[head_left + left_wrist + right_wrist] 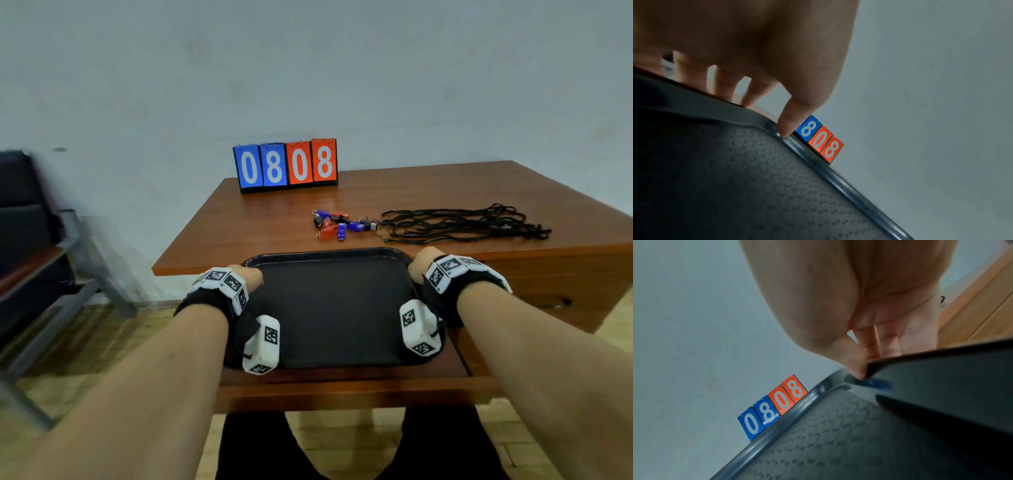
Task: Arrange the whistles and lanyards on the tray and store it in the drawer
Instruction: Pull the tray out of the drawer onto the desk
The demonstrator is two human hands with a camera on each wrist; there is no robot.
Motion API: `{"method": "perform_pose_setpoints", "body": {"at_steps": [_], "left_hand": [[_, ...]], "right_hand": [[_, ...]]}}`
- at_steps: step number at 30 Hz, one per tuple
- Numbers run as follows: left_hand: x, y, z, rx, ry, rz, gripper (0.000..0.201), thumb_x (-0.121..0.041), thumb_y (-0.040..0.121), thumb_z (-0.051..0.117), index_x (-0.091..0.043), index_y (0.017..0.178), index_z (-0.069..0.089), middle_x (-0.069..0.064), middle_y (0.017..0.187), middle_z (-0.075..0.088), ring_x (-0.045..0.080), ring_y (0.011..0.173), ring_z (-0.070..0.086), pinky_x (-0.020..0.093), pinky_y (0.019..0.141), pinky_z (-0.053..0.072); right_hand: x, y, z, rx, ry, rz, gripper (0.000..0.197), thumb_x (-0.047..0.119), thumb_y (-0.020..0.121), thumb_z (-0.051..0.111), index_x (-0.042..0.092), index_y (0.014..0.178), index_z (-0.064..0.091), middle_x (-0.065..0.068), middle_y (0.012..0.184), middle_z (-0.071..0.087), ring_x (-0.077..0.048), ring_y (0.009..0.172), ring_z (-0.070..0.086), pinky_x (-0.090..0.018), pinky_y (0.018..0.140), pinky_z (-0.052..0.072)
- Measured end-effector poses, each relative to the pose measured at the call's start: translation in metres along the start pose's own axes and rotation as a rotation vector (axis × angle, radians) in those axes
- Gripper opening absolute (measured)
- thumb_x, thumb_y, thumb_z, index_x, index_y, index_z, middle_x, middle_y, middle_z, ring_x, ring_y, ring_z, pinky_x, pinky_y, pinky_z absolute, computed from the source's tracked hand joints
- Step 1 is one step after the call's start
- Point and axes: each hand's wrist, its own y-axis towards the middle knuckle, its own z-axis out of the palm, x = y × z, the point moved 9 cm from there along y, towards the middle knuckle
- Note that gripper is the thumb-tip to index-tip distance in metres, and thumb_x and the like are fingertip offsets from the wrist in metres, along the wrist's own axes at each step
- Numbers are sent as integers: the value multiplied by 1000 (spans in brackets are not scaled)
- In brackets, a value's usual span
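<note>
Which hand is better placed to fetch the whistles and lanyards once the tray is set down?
Probably the right hand. Both hands grip the empty tray, but the whistles and lanyards lie on the desk beyond its right half, farther from the left hand.

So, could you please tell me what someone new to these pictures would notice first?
Probably the scoreboard reading 0808, blue and orange, standing at the far edge of the wooden desk against the wall. Next, the black tray in the pulled-out drawer, gripped at its sides by the left hand and right hand. Behind it lie coloured whistles beside tangled black lanyards.
</note>
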Motion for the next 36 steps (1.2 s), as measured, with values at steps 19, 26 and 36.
{"method": "perform_pose_setpoints", "body": {"at_steps": [19, 26, 36], "left_hand": [[-12, 73, -26, -5, -121, -113, 52, -37, 74, 66, -8, 116, 61, 14, 110, 64, 32, 96, 62, 40, 92, 51], [-39, 110, -16, 31, -118, -97, 52, -31, 82, 64, -4, 125, 55, 14, 105, 58, 31, 90, 57, 37, 86, 50], [-61, 153, -9, 42, -146, -99, 72, -42, 69, 61, -12, 133, 49, 12, 118, 61, 33, 98, 60, 44, 92, 50]], "right_hand": [[71, 92, 14, 56, -220, 21, 27, 25, 93, 46, 12, 71, 55, -7, 72, 57, -26, 73, 57, -32, 69, 45], [71, 128, 12, 59, -194, 66, 27, 26, 92, 48, 16, 67, 50, -5, 69, 56, -21, 62, 54, -32, 68, 44], [91, 172, 17, 106, -115, 35, 38, 16, 95, 48, 2, 130, 54, -16, 129, 57, -31, 116, 55, -36, 87, 42]]}}
